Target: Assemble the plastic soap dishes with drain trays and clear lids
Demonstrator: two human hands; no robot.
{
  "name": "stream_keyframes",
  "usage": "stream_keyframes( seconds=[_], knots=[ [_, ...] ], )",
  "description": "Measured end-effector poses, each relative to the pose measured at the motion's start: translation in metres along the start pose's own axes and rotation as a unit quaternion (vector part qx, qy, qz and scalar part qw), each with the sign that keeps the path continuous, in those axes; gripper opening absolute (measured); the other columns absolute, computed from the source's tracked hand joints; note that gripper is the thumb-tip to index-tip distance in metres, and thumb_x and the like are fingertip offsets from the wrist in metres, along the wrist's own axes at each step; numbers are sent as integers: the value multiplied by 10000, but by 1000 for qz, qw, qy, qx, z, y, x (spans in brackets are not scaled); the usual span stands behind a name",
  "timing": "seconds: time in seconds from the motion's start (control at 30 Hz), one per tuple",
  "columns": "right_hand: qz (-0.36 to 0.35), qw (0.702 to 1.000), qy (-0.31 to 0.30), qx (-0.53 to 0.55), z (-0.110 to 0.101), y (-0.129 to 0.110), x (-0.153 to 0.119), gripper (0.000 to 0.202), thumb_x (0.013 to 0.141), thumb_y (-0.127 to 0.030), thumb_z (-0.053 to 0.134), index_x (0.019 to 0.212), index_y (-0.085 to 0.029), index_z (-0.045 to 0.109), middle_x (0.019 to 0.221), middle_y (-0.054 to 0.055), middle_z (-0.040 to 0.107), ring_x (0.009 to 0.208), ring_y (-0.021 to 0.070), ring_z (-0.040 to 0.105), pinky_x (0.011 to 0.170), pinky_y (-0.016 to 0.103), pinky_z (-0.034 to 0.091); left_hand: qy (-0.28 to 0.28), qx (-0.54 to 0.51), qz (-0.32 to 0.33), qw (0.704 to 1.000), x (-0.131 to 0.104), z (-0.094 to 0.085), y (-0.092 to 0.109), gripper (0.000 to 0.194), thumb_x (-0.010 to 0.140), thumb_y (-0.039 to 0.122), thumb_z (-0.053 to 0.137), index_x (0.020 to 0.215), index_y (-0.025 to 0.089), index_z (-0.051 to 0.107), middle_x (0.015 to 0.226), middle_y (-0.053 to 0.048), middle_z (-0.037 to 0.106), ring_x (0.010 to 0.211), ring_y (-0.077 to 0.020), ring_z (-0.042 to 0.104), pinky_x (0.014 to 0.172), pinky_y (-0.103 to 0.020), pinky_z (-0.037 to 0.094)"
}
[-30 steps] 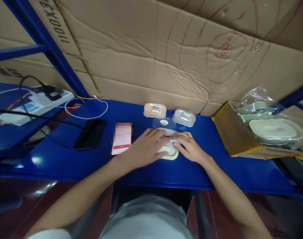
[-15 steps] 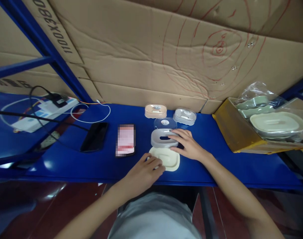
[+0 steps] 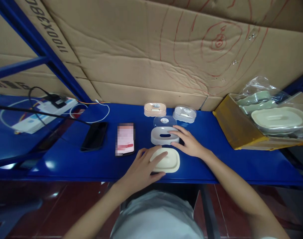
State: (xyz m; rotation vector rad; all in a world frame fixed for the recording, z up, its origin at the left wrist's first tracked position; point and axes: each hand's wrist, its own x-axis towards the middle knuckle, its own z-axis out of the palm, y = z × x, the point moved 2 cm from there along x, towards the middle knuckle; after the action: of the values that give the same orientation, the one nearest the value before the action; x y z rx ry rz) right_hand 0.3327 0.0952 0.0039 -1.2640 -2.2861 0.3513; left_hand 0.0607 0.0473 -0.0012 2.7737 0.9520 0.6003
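A cream oval tray (image 3: 170, 162) with a raised rim lies flat near the table's front edge. My left hand (image 3: 143, 166) rests over its left side, fingers spread and thumb along the front; nothing is gripped. Just behind the tray sits a pale grey oval soap dish (image 3: 157, 137) with a dark slot in its middle. My right hand (image 3: 189, 142) holds the dish's right end, fingers over the rim and thumb at the front. Behind the dish lies a clear plastic lid (image 3: 158, 121) with a round white label.
Two lidded soap boxes, one peach (image 3: 155, 109) and one grey (image 3: 184, 114), stand at the back. To the left are a lit phone (image 3: 125, 139), a black phone-like device (image 3: 94, 136) and a power strip (image 3: 29, 122). A carton (image 3: 231, 126) at right holds bagged dishes.
My left hand's fingers have spread out across the cream tray. A narrow gap now shows between tray and grey dish. My right hand stays at the dish's right end.
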Motion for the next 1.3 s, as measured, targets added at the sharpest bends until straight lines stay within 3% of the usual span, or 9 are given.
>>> stream_keyframes(
  seconds=[0.13, 0.33, 0.5, 0.63, 0.8, 0.93, 1.1, 1.23, 1.3],
  knots=[
    [4, 1000, 12, 9, -2, -1, 0, 453, 1087, -490, 547, 1509, -331, 588, 1680, 119, 430, 1540, 335, 444, 1211, 612, 434, 57, 68, -41, 995, 8, 4, -3, 539, 1027, 368, 645, 1538, 281, 495, 1571, -190, 530, 1400, -389, 547, 1192, -671, 291],
    [-25, 999, -5, -22, -6, -10, -1, 450, 1069, -494, 594, 1496, -354, 619, 1703, 101, 414, 1472, 358, 530, 1125, 602, 506, 106, 98, -103, 984, 21, 3, -10, 600, 1027, 318, 631, 1585, 254, 418, 1631, -246, 444, 1432, -409, 522, 1168, -648, 326],
    [-91, 993, -25, -75, -7, -21, -3, 424, 1047, -488, 638, 1426, -305, 689, 1713, 123, 390, 1325, 352, 651, 1070, 572, 536, 94, 83, -124, 984, 25, 5, -16, 598, 1005, 374, 684, 1546, 239, 466, 1652, -242, 431, 1473, -393, 498, 1180, -620, 345],
    [-126, 985, -31, -112, -3, -23, -4, 493, 1019, -473, 688, 1476, -293, 645, 1729, 136, 354, 1339, 367, 634, 1071, 579, 534, 86, 89, -121, 985, 23, 11, -23, 456, 1014, 400, 691, 1429, 228, 615, 1640, -222, 467, 1455, -391, 527, 1160, -599, 394],
    [-139, 982, -36, -126, 0, -21, -5, 437, 1039, -391, 668, 1462, -280, 661, 1731, 148, 345, 1383, 377, 601, 1088, 570, 524, 61, 97, -89, 989, 21, 12, -28, 465, 1017, 401, 698, 1451, 244, 642, 1677, -195, 428, 1483, -425, 491, 1143, -639, 412],
    [-98, 992, -35, -77, -3, -11, 0, 506, 1092, -469, 545, 1569, -299, 539, 1730, 121, 363, 1460, 338, 537, 1137, 545, 489, 57, 81, -93, 991, 20, 10, -30, 390, 1038, 360, 666, 1417, 268, 680, 1672, -172, 444, 1480, -413, 498, 1138, -631, 418],
    [11, 995, -5, -94, -4, 31, 6, 559, 1138, -456, 371, 1679, -329, 319, 1711, 90, 411, 1587, 326, 358, 1242, 634, 307, 67, 64, -92, 991, 19, 12, -33, 400, 1017, 396, 700, 1404, 296, 692, 1656, -161, 469, 1467, -423, 502, 1131, -646, 406],
    [33, 993, 4, -113, 2, 46, 6, 531, 1120, -464, 407, 1621, -291, 430, 1575, 120, 582, 1502, 345, 463, 1195, 611, 358, 67, 42, -91, 993, 20, 14, -37, 392, 1031, 393, 678, 1413, 305, 684, 1660, -163, 457, 1419, -409, 539, 1078, -618, 452],
    [30, 992, 13, -120, 5, 41, 8, 526, 1114, -466, 422, 1604, -280, 451, 1602, 139, 543, 1506, 348, 447, 1194, 604, 349, 68, 33, -90, 993, 20, 14, -37, 394, 1033, 390, 675, 1418, 303, 679, 1657, -163, 458, 1408, -403, 542, 1069, -611, 457]
  ],
)
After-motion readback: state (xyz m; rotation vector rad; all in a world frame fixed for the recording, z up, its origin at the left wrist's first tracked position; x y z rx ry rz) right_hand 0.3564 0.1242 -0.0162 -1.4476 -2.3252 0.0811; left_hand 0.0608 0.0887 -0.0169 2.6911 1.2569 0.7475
